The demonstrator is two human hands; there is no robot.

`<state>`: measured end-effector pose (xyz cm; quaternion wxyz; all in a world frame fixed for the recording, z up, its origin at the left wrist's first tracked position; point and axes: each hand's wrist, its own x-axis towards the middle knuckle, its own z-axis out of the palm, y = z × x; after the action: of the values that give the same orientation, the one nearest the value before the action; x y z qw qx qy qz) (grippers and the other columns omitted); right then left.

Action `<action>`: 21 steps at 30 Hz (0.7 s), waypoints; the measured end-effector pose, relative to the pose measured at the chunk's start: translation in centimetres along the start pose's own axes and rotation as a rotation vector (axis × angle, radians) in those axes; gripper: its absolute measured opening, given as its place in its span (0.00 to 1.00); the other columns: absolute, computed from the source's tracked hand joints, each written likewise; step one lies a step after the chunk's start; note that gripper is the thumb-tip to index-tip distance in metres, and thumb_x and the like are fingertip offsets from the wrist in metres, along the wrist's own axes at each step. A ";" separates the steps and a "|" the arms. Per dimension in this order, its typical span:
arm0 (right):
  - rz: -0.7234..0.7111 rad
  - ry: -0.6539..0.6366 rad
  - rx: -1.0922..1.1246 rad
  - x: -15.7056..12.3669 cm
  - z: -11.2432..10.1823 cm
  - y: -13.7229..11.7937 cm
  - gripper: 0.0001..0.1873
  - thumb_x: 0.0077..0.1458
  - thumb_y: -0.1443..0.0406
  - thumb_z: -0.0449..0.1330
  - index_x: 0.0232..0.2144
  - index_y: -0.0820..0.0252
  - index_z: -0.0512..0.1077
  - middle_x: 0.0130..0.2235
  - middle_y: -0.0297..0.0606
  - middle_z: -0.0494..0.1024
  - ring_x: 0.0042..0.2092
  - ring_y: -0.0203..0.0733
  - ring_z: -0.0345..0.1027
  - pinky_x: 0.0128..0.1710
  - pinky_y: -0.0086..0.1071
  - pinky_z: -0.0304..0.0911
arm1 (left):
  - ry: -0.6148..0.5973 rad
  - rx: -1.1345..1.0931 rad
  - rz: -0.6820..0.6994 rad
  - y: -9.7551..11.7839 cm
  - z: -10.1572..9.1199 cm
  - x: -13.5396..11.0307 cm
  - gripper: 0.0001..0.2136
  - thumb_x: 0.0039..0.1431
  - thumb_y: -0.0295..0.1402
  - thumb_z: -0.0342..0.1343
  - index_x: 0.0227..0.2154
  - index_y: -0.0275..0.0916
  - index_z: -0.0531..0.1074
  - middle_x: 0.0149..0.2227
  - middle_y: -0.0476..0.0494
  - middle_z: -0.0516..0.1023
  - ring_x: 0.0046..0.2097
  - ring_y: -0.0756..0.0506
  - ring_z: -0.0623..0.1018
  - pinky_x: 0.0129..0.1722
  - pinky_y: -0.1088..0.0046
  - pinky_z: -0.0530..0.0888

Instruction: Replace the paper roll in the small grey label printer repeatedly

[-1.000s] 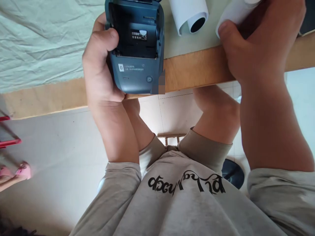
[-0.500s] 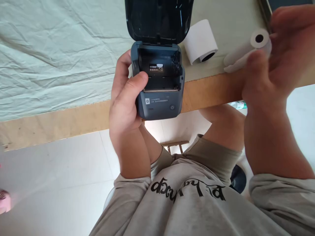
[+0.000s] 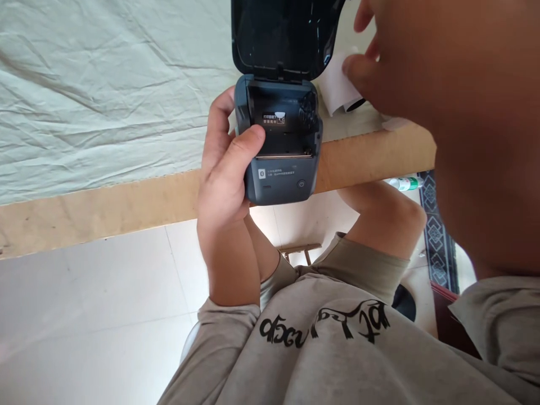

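My left hand [image 3: 228, 157] grips a dark blue-grey label printer [image 3: 280, 183] by its left side, thumb over the edge of the paper bay. The printer's black lid [image 3: 280, 36] is swung up, and no roll shows inside the bay. My right hand [image 3: 405, 67] is large and close to the camera, its thumb and fingers apart. Its thumb tip overlaps a white paper roll [image 3: 335, 87] lying right of the lid; whether they touch, I cannot tell. The second roll is mostly hidden behind this hand, with only a paper edge [image 3: 396, 122] showing.
A pale green cloth [image 3: 105, 101] covers the table, whose wooden edge [image 3: 97, 225] runs across the view. Below are my legs, a small wooden stool [image 3: 301, 250], a bottle with a green label [image 3: 405, 183] and a patterned dark strip [image 3: 439, 236] on the right.
My right hand has swung left and nearer the camera, from beside the standing-out roll toward the other roll, covering the first. The printer and left hand have shifted slightly right in view.
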<state>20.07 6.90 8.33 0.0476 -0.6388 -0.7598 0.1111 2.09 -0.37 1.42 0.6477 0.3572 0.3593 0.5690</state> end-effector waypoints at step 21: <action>-0.027 0.037 1.519 -10.2 7.0 2.8 0.14 0.44 0.71 0.55 0.36 0.58 0.67 0.30 0.33 0.68 0.30 0.32 0.63 0.19 0.26 0.57 | -0.032 -0.036 0.148 -1.4 -0.7 0.6 0.12 0.54 0.32 0.55 0.43 0.46 0.66 0.43 0.49 0.75 0.47 0.44 0.76 0.47 0.65 0.75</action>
<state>23.11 -3.42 1.61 0.4883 -0.4228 -0.4814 0.5925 2.24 0.11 -0.16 0.6158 0.3801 0.3111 0.6161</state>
